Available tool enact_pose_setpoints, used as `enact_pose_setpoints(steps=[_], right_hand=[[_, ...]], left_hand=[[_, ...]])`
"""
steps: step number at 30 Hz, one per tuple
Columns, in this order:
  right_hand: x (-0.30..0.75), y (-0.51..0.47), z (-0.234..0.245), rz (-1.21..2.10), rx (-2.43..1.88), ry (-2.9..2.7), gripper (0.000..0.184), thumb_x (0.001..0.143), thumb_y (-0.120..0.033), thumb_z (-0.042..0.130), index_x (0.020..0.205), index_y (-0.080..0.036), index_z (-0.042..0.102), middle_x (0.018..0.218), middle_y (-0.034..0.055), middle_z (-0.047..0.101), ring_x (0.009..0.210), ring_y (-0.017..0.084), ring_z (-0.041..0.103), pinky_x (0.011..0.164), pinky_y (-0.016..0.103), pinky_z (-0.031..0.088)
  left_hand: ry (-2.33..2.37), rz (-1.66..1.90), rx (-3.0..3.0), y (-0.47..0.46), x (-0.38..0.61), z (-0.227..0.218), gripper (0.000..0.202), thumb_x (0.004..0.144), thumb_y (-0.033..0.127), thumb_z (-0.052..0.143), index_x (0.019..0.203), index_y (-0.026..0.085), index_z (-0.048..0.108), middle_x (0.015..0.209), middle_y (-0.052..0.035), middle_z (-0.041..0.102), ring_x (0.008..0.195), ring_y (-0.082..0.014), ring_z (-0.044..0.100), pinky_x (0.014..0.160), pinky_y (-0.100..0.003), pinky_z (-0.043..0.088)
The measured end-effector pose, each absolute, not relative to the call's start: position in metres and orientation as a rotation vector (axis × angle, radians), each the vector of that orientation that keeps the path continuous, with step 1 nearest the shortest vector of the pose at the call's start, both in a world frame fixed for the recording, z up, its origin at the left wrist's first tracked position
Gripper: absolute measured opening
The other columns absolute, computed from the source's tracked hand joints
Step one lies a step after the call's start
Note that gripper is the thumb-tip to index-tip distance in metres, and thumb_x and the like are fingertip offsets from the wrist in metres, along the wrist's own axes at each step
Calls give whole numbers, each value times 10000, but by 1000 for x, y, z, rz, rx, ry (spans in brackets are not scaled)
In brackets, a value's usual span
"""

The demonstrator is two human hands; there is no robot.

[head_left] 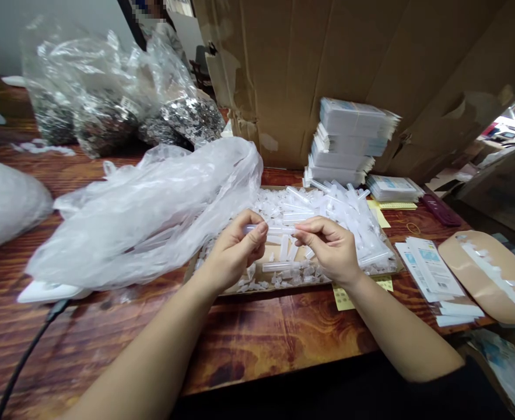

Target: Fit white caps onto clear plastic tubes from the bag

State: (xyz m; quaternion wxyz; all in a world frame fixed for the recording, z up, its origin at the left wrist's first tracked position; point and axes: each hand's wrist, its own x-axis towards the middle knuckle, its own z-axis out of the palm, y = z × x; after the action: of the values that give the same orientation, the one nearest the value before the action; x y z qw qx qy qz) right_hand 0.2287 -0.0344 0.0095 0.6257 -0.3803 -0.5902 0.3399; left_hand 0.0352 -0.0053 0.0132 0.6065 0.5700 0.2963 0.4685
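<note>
Between my two hands a clear plastic tube [279, 230] is held level above a shallow cardboard tray [257, 249]. My left hand [242, 242] is closed around the tube's left end, with the thumb along it. The fingertips of my right hand [325, 245] pinch at its right end; a small part there, if any, is too small to make out. Under my hands the tray holds many more clear tubes [283, 266] and small translucent plastic pieces [257, 284], heaped thickest at the back right.
A large white plastic bag [143, 216] lies left of the tray. Clear bags of silvery pieces [104, 116] stand behind it. Stacked printed cards [344, 140] rise before a cardboard wall [327, 52]. At right are loose cards [432, 268] and a tan, rounded container [489, 274].
</note>
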Motion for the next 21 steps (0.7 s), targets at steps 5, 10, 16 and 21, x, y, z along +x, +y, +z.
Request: enact_pose_setpoints(steps=[5,10,16,21], right_hand=[[215,-42,5,904,-873,-1210,234,786,-408,871,784,-219,732,751,-9,751,625,141,723,652,312,632],[219,-39,6,1176,-875,-1170,372,759,-523,876,790,-215,669,742,-2,772,615,136,724,644,295,617],[244,2,30,995,-1187,-1833,243,966,-426,660,891,-195,676,887,47,776,760,162,711,725,312,566],[232,24,28,209,-1776,-2487,109,871,-66,644,901,-153,701,1067,152,762,967,255,691,837,361,496]], left_hand=[[686,1149,1348,-12,39,9,508,826,631,781,802,228,473,519,85,438,439,-79,356,416,-190,264],[732,1221,1403,-13,40,8,503,824,630,787,799,222,495,509,66,486,438,-78,377,428,-196,283],[748,1365,1267,-1,35,15,580,686,635,893,759,231,484,510,89,399,408,-75,389,392,-197,256],[709,1401,1183,6,30,12,589,665,640,896,766,231,485,521,88,397,407,-69,364,390,-190,268]])
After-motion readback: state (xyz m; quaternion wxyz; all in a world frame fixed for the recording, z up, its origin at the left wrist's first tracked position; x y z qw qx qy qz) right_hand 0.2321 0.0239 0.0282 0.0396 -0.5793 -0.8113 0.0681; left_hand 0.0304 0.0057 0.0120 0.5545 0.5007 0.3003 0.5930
